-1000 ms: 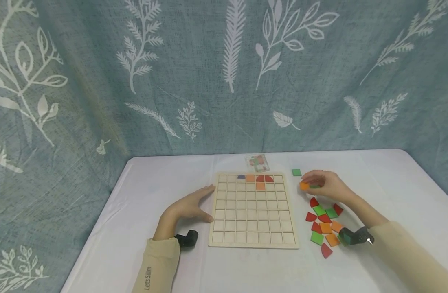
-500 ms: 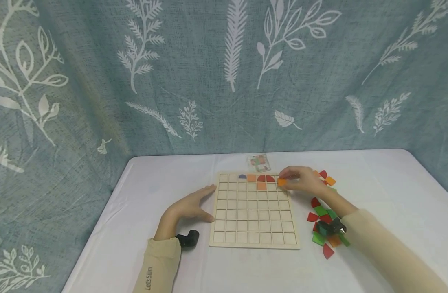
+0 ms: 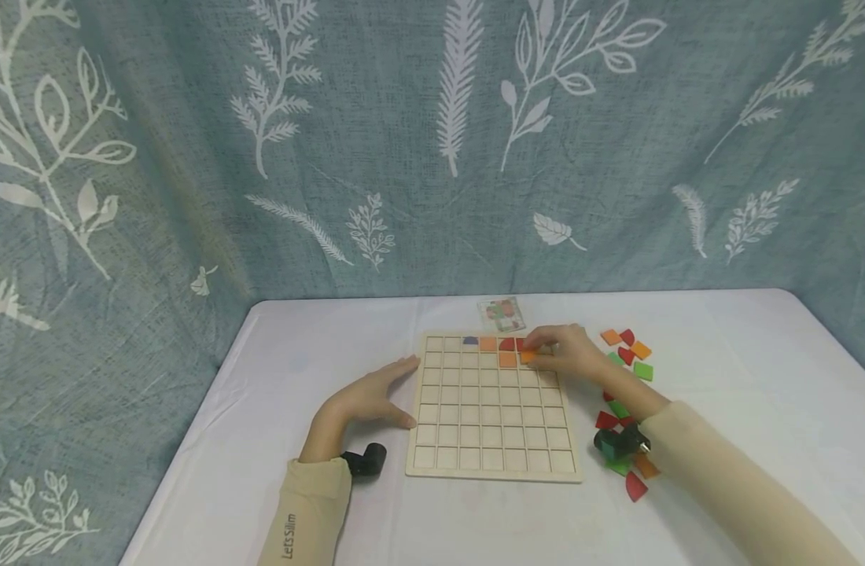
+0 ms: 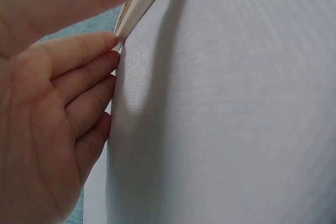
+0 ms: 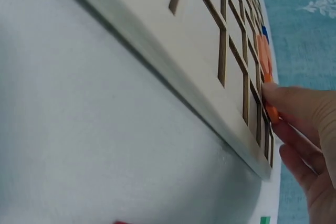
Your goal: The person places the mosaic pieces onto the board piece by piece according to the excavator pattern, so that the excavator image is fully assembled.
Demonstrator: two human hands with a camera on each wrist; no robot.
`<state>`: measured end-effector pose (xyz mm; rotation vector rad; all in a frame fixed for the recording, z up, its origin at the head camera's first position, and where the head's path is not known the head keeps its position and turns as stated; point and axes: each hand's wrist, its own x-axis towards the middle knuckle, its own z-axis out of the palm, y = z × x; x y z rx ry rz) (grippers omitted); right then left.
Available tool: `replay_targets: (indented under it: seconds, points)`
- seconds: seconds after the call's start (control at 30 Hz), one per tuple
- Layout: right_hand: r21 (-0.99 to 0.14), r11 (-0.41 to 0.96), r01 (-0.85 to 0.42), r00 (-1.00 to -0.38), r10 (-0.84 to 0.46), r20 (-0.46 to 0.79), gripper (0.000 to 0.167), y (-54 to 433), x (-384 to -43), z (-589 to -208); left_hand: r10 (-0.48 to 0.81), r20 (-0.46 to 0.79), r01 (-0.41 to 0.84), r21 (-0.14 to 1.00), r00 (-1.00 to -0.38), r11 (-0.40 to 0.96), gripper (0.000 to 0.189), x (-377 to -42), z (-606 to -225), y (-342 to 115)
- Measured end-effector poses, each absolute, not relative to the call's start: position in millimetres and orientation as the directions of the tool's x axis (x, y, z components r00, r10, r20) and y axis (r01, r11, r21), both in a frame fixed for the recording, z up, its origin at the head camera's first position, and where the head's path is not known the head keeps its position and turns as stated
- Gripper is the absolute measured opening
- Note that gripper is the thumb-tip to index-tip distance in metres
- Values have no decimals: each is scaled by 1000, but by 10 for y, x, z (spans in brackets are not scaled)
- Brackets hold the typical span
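Observation:
A wooden grid board (image 3: 494, 457) lies on the white-covered table. Along its far row sit a blue half-round tile (image 3: 471, 341), an orange square tile (image 3: 487, 343) and red quarter-round tiles (image 3: 506, 344); another orange square (image 3: 507, 359) lies one row nearer. Thumb and fingers of my right hand (image 3: 565, 354) pinch a further orange square tile (image 5: 271, 113) at the cell just right of that one. My left hand (image 3: 367, 397) touches the board's left edge with fingertips and thumb, fingers straight and spread from the thumb.
Behind the board lies a small clear card (image 3: 502, 314) with a printed pattern. Loose red, orange and green tiles (image 3: 643, 370) are scattered to the right, some under the right forearm. A patterned teal curtain (image 3: 404, 157) hangs behind the table.
My right hand has carried the orange square tile leftward from beside the board to the second row, uncovering loose tiles at the back right. My left hand stays at the board's edge.

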<state>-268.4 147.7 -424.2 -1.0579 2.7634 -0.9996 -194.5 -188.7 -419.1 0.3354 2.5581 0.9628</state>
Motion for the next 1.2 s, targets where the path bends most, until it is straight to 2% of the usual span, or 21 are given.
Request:
replay_targets:
  seconds: [0.2, 0.37, 1.07, 1.2]
  points:
    - [-508, 580, -637, -749, -623, 227, 18, 1449, -2676, -4265, 342, -267, 86, 663, -901, 743, 100, -1953, -4209, -1889]
    - [-501, 597, -627, -759, -613, 220, 23, 1443, -2659, -4277, 335, -275, 77, 659, -901, 748, 101, -1958, -4210, -1887]
    - [-599, 597, -533, -823, -531, 203, 28, 1435, -2582, -4274, 332, -287, 63, 664, -899, 745, 100, -1959, -4190, -1873]
    - [-599, 589, -543, -817, -534, 215, 26, 1479, -2569, -4221, 334, -286, 66, 664, -898, 745, 100, -1958, -4187, -1876]
